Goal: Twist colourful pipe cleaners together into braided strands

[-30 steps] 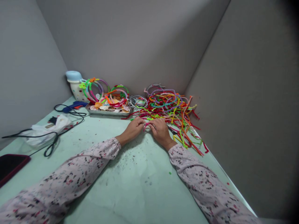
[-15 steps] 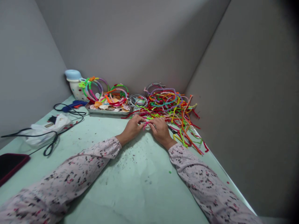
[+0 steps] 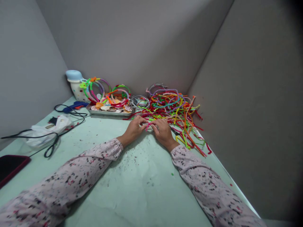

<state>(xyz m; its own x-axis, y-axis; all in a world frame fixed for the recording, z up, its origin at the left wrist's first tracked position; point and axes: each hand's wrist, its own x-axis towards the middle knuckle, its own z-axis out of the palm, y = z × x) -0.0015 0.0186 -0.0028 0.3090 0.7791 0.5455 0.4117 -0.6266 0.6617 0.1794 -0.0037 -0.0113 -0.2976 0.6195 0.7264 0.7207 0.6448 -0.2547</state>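
Observation:
My left hand (image 3: 133, 128) and my right hand (image 3: 163, 131) rest side by side on the pale green table (image 3: 132, 183), fingers curled. Between their fingertips they pinch a pink pipe cleaner (image 3: 148, 125). Just beyond them lies a big tangle of coloured pipe cleaners (image 3: 175, 108), spreading to the right wall. Both arms wear floral long sleeves.
A metal tray (image 3: 109, 113) with shells and wrapped headbands stands at the back, beside a white and blue jar (image 3: 75, 84). A blue glue gun (image 3: 74, 106), black cables, a plastic bag (image 3: 44, 130) and scissors (image 3: 50, 150) lie left. A dark red case (image 3: 10, 167) sits at the left edge. Grey panels enclose the table.
The hands have shifted slightly away from me with the pink pipe cleaner; otherwise nothing moved.

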